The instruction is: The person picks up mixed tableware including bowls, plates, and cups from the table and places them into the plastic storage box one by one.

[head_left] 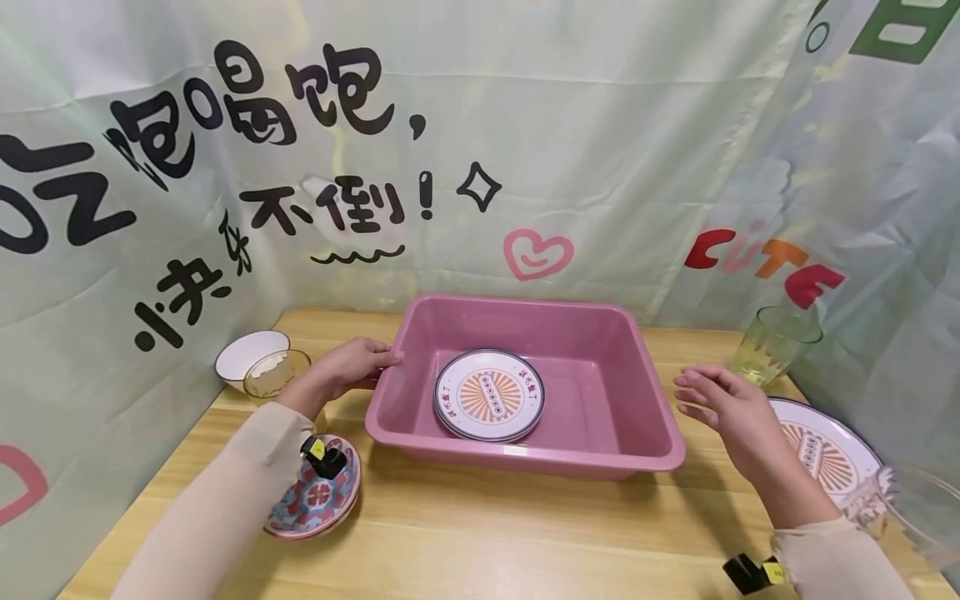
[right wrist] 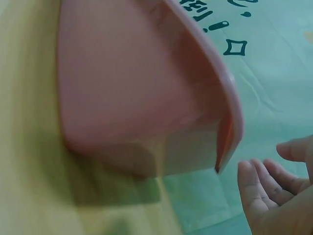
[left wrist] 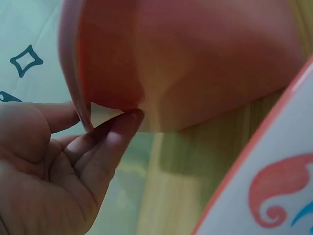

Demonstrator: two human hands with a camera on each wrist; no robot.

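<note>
The left hand (head_left: pixel 358 364) pinches the left rim of the pink basin (head_left: pixel 581 392), the thumb on the rim's outer top and the bent fingers (left wrist: pixel 110 147) tucked beneath it, as the left wrist view shows. The right hand (head_left: pixel 722 404) has hold of nothing; it hangs just beside the basin's right rim, apart from it, its fingers loosely bent and the thumb standing away from them.

The basin sits upright on the wooden table (head_left: pixel 480 537), and inside it, toward its left side, white plates (head_left: pixel 489 396) with an orange sunburst lie stacked, at least 2 of them by the edges that show. Just left of the basin's near corner, partly under the left sleeve (head_left: pixel 225 492), is a red-and-blue patterned dish (head_left: pixel 318 497) resting on at least 1 more. Farther left of the basin stand a white bowl (head_left: pixel 251 354) and an amber glass bowl (head_left: pixel 276 375).

To the basin's right, beyond the right hand, are a green glass (head_left: pixel 780 342), another sunburst plate (head_left: pixel 832 450) and a clear glass vessel (head_left: pixel 918 508), cut off by the view's edge. Behind the basin hangs a pale cloth (head_left: pixel 600 183) with black lettering and a pink heart (head_left: pixel 537 254).
</note>
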